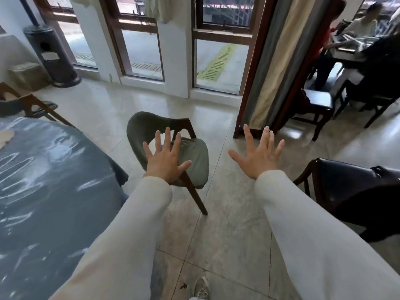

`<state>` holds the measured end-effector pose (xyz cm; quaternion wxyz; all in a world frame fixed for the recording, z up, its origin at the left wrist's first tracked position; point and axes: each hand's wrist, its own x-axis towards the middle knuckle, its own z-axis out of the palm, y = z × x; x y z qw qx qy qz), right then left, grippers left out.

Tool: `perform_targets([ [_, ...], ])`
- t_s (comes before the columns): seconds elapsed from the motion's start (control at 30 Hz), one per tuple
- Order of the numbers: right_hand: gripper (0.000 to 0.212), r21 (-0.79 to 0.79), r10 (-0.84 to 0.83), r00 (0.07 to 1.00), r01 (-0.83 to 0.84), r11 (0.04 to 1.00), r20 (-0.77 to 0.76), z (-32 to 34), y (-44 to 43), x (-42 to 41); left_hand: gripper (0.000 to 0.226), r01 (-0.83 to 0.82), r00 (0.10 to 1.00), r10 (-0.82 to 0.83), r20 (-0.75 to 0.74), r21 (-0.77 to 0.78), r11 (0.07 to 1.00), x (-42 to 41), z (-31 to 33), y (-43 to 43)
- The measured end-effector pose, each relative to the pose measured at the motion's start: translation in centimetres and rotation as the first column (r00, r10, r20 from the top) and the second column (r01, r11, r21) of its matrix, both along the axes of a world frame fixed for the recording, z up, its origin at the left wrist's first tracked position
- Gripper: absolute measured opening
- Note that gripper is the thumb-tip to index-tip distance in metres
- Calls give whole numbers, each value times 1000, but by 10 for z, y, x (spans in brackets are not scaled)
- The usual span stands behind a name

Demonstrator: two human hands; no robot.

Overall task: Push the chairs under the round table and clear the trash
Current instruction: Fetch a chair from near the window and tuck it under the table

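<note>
A green-cushioned chair (192, 156) with dark wooden legs stands on the tiled floor just right of the round table (49, 180), which is covered in shiny grey-blue plastic. The chair is pulled out from the table, its curved back on the left. My left hand (165, 158) hovers in front of the chair with fingers spread and holds nothing. My right hand (258, 155) is held out over bare floor to the chair's right, fingers also spread and empty. A crumpled beige scrap (5, 137) lies on the table's far left edge.
A second chair (28, 105) stands at the table's far side on the left. A dark padded chair (355, 189) is close on my right. A dark cylindrical heater (52, 55) stands by the windows. Beyond a curtained doorway (275, 68), people sit at another table.
</note>
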<state>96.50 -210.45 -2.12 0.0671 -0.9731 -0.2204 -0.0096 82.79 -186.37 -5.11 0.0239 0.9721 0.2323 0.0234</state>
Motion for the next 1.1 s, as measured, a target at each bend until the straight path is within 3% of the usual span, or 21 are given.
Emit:
perform_targets([
  [0.23,88,2,15,999,-15,1000,32,5,62,149,96,10,1000,-10,17,-17,1000,149,13,63],
  [0.53,89,-61,68,998,-67,996,17,-17,134,367,99,-63,996,60,-67,-36,997,350,-14,131],
  [0.77,89,-75,96,995,-95,993,10,-9,190,549,98,-109,994,109,-5,-52,993,539,-5,173],
  [1.1,88,-83,169,985,-172,982,-39,-28,287,726,96,-150,987,144,-72,-94,984,706,-21,250],
])
